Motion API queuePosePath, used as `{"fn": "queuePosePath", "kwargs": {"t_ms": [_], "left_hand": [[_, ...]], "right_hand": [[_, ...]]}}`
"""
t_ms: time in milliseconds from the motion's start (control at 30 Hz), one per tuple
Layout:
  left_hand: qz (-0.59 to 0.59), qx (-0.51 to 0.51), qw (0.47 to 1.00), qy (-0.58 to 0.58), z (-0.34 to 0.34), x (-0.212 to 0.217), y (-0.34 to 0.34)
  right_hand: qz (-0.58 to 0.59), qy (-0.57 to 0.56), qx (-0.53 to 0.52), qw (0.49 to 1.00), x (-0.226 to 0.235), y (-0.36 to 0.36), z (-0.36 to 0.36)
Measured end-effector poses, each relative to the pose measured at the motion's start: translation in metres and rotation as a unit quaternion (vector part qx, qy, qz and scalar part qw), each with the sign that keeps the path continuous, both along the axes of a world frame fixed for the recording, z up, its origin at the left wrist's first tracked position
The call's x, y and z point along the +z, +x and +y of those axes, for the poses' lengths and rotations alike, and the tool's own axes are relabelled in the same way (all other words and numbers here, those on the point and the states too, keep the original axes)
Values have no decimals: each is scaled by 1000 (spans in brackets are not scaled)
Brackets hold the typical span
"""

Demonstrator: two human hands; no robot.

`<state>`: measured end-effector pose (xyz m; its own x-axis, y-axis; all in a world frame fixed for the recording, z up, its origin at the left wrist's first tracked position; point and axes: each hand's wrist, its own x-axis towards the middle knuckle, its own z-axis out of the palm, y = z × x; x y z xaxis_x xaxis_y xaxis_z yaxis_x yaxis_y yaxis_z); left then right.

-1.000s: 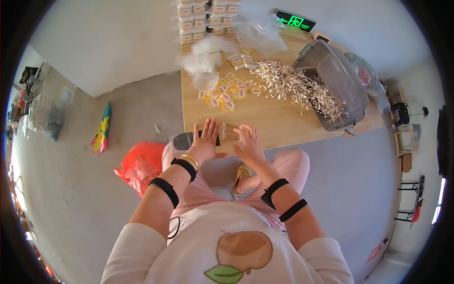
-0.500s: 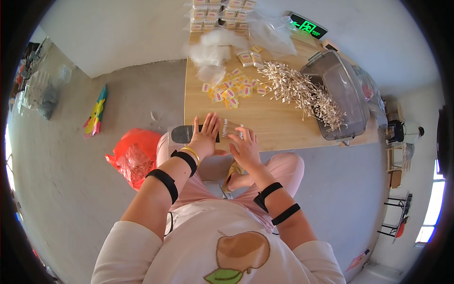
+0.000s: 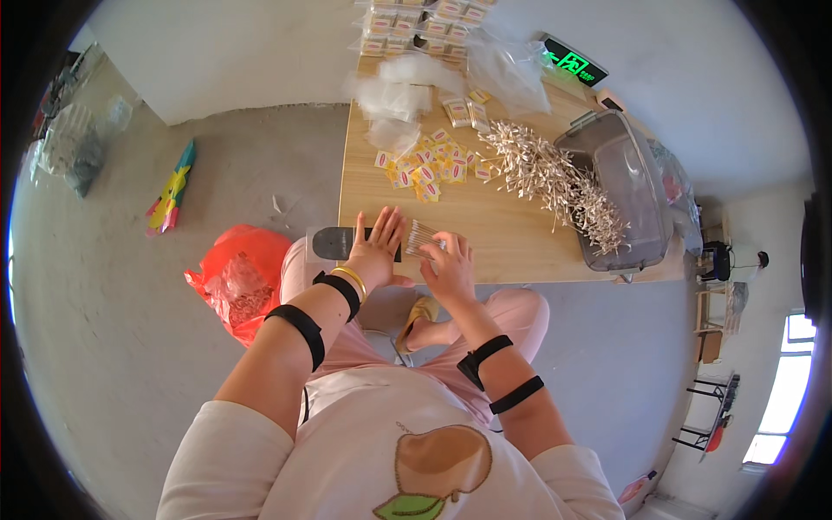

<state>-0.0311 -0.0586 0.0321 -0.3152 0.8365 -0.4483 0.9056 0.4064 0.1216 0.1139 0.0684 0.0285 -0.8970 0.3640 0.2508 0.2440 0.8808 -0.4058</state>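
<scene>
My left hand (image 3: 379, 245) lies flat with its fingers spread at the near edge of the wooden table (image 3: 485, 251), partly over a dark grey device (image 3: 332, 243). Just right of it, my right hand (image 3: 448, 266) pinches a small clear packet of pale sticks (image 3: 421, 237). The packet's left end meets my left fingertips. Both wrists wear black bands, and the left also has a yellow bangle.
Farther back on the table are a pile of pale sticks (image 3: 555, 178), small yellow-and-red labels (image 3: 425, 162), clear plastic bags (image 3: 394, 97) and stacked packs (image 3: 416, 19). A clear bin (image 3: 626, 186) stands at the right. A red bag (image 3: 236, 279) and a colourful toy (image 3: 172, 188) lie on the floor.
Both hands have stayed at the table's near edge with the packet between them. The view has shifted slightly as my head moved.
</scene>
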Motion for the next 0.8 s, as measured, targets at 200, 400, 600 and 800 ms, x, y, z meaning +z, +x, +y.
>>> {"fn": "queuePosePath", "kwargs": {"t_ms": [200, 400, 600, 800], "left_hand": [[2, 0, 1000, -5, -1, -2, -1], [1, 1, 1000, 7, -1, -1, 0], [11, -2, 1000, -10, 0, -3, 0], [9, -2, 1000, -10, 0, -1, 0]], "right_hand": [[8, -4, -12, 1000, 6, -7, 3], [-12, 4, -15, 1000, 5, -11, 6], [-19, 2, -15, 1000, 7, -14, 6], [-9, 21, -28, 999, 5, -19, 7]]}}
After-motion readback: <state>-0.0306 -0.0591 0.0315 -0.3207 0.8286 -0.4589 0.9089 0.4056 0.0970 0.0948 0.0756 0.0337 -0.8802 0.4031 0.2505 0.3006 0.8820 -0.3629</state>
